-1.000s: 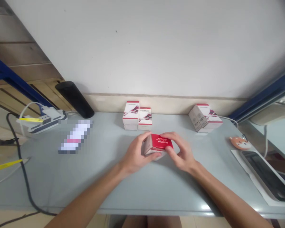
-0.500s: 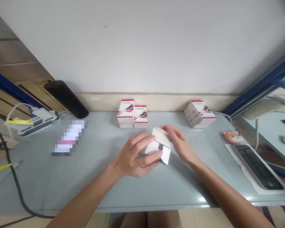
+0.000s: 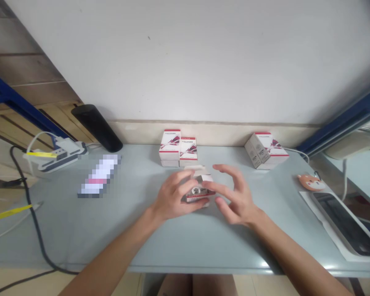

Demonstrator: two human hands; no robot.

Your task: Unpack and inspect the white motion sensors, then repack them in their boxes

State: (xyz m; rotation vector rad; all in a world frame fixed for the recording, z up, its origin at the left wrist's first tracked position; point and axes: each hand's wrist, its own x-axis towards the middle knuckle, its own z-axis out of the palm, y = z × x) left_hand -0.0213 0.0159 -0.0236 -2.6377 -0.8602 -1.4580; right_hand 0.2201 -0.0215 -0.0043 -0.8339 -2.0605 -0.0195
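A small white cardboard box [image 3: 199, 200] with a red edge stands in the middle of the desk. Its top flaps are up, and something grey and round shows inside, too small to name. My left hand [image 3: 176, 195] grips the box from the left, fingers around its near and far sides. On the right, my right hand [image 3: 236, 197] has its fingers spread; the forefinger reaches over the box opening, and whether it touches anything is unclear. Behind the hands stand two similar boxes, a taller-looking one [image 3: 170, 144] and a lower one [image 3: 188, 150], side by side.
More such boxes [image 3: 274, 158] stand at the back right. A phone [image 3: 347, 224] lies on white paper, below an orange animal-faced pouch [image 3: 311, 181]. At left are a pixelated phone-like object [image 3: 98, 176], a black cylinder [image 3: 98, 127], a power strip [image 3: 61, 156] and a black cable [image 3: 33, 230].
The box has been turned so its opening with contents faces up toward me. My right hand has come off its far side and spread its fingers. The view has shifted slightly left.
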